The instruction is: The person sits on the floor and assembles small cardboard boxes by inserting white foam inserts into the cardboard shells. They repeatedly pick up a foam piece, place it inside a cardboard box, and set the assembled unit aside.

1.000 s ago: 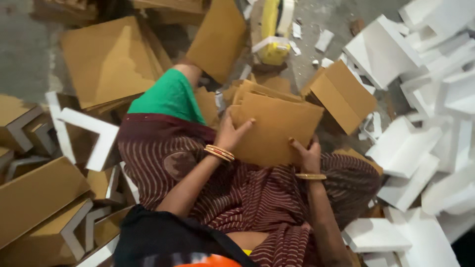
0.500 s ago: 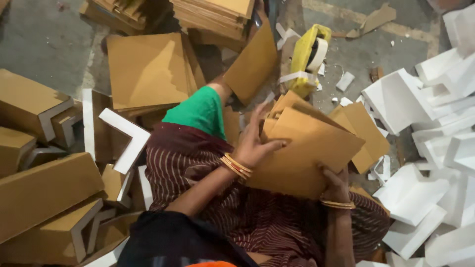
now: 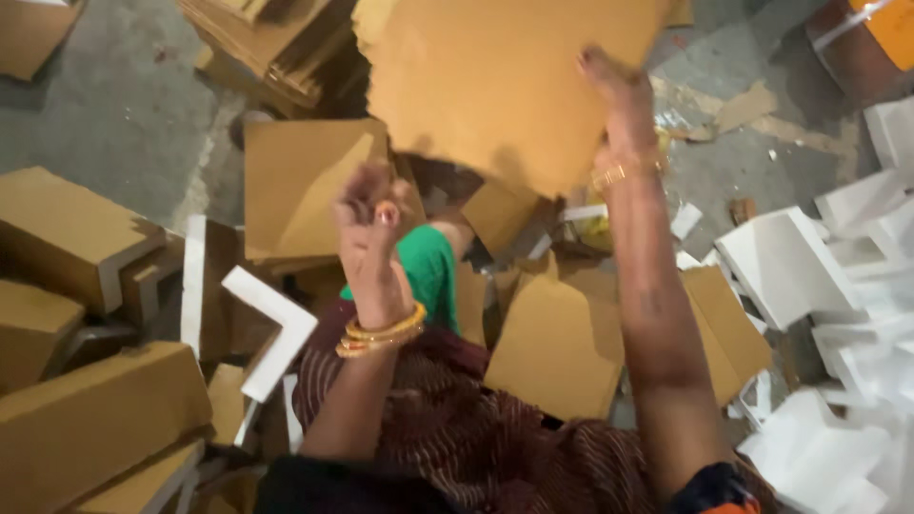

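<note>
My right hand (image 3: 621, 107) is raised high and grips the edge of a large brown cardboard sheet (image 3: 495, 86), which is lifted above the floor and hides what lies under it. My left hand (image 3: 373, 221) is up too, just below the sheet's lower left corner. It touches nothing, its fingers are loosely curled, and bangles sit on the wrist. Under both arms is my lap in dark patterned cloth (image 3: 457, 428), with a green trouser leg (image 3: 428, 271) stretching forward.
More flat cardboard pieces (image 3: 562, 347) rest by my lap. A cardboard stack (image 3: 276, 48) stands at the back. Brown wrapped blocks (image 3: 76, 238) and a white L-shaped foam corner (image 3: 276, 333) lie left. White foam pieces (image 3: 790, 266) crowd the right.
The cardboard sheet went from my lap up to head height in my right hand. My left hand came off the sheet and rose beside it.
</note>
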